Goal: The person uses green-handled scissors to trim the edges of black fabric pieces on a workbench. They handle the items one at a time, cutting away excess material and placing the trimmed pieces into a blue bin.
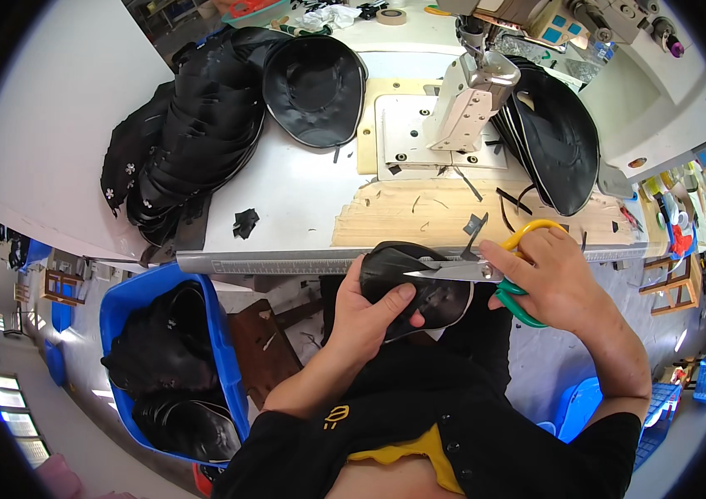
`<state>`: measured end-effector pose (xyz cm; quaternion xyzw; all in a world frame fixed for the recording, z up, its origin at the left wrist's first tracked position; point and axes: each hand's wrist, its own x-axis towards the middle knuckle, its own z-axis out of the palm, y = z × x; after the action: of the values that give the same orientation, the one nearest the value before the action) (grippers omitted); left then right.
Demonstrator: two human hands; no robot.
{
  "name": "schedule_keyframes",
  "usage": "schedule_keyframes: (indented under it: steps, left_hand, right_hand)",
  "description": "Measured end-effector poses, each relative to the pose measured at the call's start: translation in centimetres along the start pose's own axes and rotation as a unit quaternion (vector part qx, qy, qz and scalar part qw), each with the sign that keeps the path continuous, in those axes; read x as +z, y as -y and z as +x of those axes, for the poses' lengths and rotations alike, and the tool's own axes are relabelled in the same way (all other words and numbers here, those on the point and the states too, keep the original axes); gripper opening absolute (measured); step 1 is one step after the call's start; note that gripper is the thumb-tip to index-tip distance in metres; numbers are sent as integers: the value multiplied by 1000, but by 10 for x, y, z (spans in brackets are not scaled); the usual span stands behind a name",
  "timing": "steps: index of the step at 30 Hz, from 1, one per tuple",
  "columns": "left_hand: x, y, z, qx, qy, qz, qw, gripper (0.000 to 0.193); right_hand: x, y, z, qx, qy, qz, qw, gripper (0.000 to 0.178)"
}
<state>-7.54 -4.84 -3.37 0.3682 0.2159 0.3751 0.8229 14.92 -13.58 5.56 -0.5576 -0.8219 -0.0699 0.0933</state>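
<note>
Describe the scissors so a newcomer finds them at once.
From the white table, go to its front edge, then the right hand. It holds the scissors, blades pointing left; their yellow and green handles distinguish them from the black piece in the left hand.

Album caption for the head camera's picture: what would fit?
Left hand holding a black piece, right hand holding scissors, near a sewing machine.
</note>
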Motion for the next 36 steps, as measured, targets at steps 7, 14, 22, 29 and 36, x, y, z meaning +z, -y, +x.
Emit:
schedule_keyframes:
  steps: [7,14,22,29,36]
  left_hand:
    - [4,3,-4,21,28,70,997,32]
    - [0,-5,-9,29,53,56,997,28]
    - [0,8,-8,130,74,166,975,20]
    - [-1,-2,-6,135,90,227,960,18]
    - [0,5,-1,121,65,109,984,16]
  right_hand:
    - [-4,-1,9,-21,-18,30,999,60]
    - [-2,-1,6,-9,25,53,998,60]
    - [4,10,10,-15,-19,40,999,58]
    - [4,12,6,9,-12,47,999,62]
    - [7,8,-5,66,-24,103,992,66]
